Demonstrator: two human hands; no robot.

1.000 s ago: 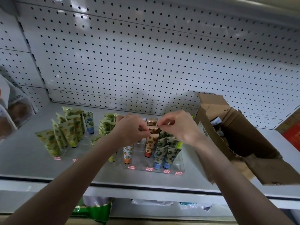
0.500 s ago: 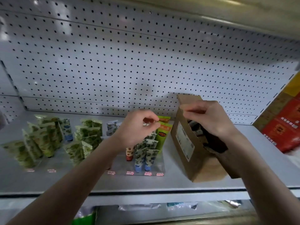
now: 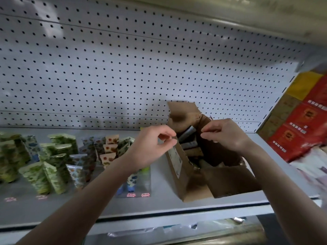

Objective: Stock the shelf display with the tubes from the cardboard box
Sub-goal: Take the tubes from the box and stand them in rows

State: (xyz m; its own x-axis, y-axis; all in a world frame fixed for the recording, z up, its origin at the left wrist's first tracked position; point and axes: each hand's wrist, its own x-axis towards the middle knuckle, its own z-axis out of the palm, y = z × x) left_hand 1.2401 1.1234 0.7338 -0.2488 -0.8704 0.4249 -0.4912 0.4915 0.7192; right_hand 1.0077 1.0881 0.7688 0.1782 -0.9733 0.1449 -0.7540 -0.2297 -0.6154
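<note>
White pegboard [image 3: 123, 68] fills the view from 9 o'clock round to 2, with a patch of glare [image 3: 46, 23] up at 11. An upper shelf [image 3: 247, 11] hangs over at 1. Red packs [image 3: 304, 124] and a yellow pack [image 3: 302, 84] are stacked at 3. The grey shelf [image 3: 159, 197] runs across, and below it at 6 are plastic-wrapped goods [image 3: 177, 228], blurred.

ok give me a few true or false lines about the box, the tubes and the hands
1. The cardboard box stands on the shelf, to the right of the display tubes. True.
2. The cardboard box is sealed. False: its flaps are open and loose tubes lie inside.
3. The left hand and the right hand are both at the cardboard box. True.
4. The display tubes lie flat. False: they stand upright.
5. Red packs show at the far right. True.
</note>
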